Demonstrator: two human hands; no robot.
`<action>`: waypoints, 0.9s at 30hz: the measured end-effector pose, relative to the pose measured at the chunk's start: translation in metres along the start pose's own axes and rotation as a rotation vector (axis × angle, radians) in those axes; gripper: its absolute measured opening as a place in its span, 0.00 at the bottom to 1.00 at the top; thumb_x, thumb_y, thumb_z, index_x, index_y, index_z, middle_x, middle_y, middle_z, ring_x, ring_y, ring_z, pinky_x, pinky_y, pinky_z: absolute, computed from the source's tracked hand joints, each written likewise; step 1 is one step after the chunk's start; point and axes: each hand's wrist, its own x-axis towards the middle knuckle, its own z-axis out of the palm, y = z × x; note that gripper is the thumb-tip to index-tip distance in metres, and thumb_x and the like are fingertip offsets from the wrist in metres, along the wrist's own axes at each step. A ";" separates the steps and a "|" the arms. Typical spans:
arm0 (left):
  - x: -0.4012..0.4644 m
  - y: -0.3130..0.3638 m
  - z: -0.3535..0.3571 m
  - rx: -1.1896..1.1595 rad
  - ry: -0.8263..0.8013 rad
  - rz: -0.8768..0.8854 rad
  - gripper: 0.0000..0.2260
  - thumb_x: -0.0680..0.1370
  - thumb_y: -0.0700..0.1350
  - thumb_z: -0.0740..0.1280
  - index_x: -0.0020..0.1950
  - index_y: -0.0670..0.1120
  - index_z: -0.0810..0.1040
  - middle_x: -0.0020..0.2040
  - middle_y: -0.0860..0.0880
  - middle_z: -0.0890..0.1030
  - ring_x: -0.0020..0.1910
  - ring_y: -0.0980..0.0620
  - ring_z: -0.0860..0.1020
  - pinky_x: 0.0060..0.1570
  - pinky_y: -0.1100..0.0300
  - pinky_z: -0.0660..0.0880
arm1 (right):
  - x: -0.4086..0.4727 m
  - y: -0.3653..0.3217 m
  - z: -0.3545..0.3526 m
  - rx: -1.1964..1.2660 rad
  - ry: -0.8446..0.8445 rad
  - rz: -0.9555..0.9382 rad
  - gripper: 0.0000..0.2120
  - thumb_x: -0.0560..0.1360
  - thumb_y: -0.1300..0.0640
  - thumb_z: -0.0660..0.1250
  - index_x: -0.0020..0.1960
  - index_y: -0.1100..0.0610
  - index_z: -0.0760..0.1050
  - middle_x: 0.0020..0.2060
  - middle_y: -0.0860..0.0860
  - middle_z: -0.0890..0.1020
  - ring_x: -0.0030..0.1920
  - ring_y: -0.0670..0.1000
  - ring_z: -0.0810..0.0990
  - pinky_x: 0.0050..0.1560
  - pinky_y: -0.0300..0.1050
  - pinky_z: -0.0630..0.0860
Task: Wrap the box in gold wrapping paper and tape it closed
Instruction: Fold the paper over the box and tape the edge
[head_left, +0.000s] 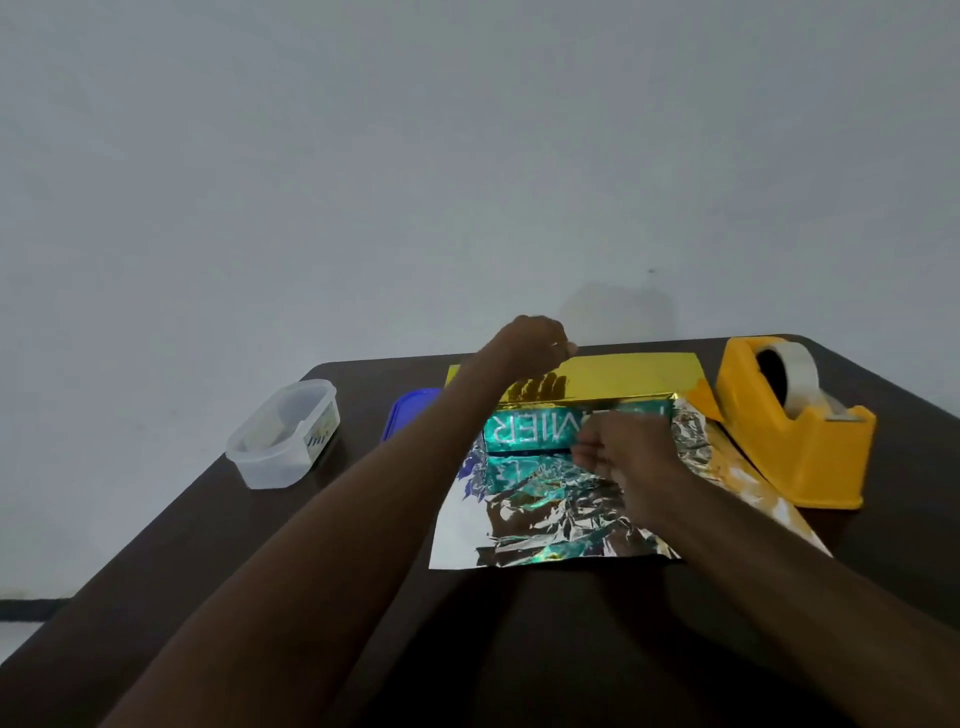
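The wrapping paper (561, 514) is a crinkled, mirror-glossy foil, gold outside and silver inside. The tape dispenser (795, 431) is smooth yellow plastic. The container (283, 434) is translucent plastic. The table (208, 545) looks dark and matt.

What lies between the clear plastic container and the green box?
In the head view, a blue lid and the left forearm lie between the clear container and the green box.
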 end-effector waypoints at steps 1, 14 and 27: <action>0.008 0.003 0.003 0.020 -0.077 -0.035 0.18 0.83 0.51 0.59 0.64 0.40 0.77 0.63 0.42 0.79 0.62 0.43 0.75 0.61 0.53 0.70 | 0.003 0.001 -0.002 0.045 -0.004 0.054 0.09 0.75 0.67 0.67 0.55 0.68 0.76 0.44 0.62 0.83 0.40 0.55 0.84 0.48 0.54 0.83; 0.045 -0.030 0.020 -0.002 -0.245 -0.149 0.22 0.79 0.60 0.62 0.65 0.46 0.77 0.63 0.45 0.77 0.57 0.47 0.73 0.53 0.54 0.70 | 0.024 -0.007 0.001 0.238 -0.120 0.229 0.04 0.79 0.65 0.64 0.49 0.65 0.69 0.47 0.62 0.79 0.45 0.57 0.81 0.50 0.52 0.80; 0.008 -0.072 -0.002 -0.206 -0.111 -0.397 0.22 0.77 0.56 0.68 0.49 0.35 0.80 0.47 0.39 0.83 0.48 0.42 0.82 0.53 0.51 0.79 | 0.090 -0.056 0.001 -0.367 -0.340 0.207 0.23 0.79 0.43 0.62 0.60 0.63 0.69 0.45 0.61 0.76 0.39 0.58 0.76 0.42 0.49 0.74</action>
